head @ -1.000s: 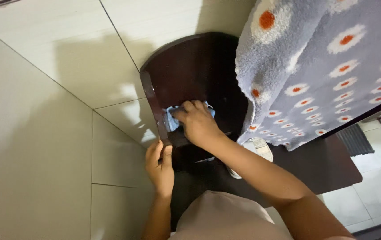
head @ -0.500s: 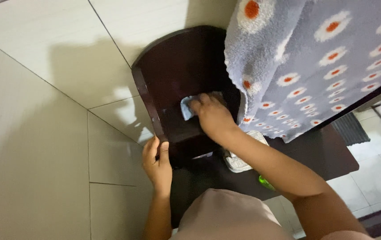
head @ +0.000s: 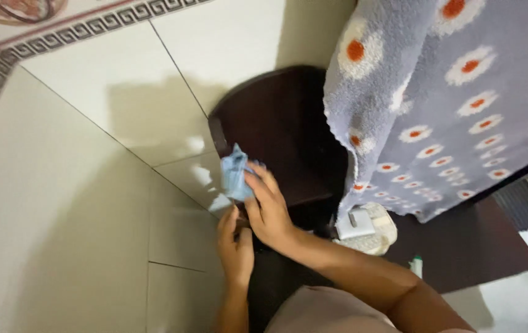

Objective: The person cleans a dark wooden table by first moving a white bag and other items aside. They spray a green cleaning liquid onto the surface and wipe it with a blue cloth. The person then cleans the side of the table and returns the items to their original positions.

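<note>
My right hand (head: 270,206) presses a small light-blue cloth (head: 234,172) against the left edge of a dark brown wooden piece of furniture (head: 276,123). My left hand (head: 234,243) sits just below it, fingers curled on the lower edge of the same dark wood, partly hidden under my right wrist. A grey fleece blanket with white and orange flowers (head: 455,98) hangs over the furniture on the right and hides part of it.
Pale floor tiles (head: 79,203) spread to the left, with a patterned border (head: 60,28) at the top left. A white object (head: 365,227) lies under the blanket's edge. A dark mat (head: 526,203) is at the far right.
My right hand has slid the cloth from the middle of the dark wood leftward to its edge. The view has shifted, showing more tile and the patterned border.
</note>
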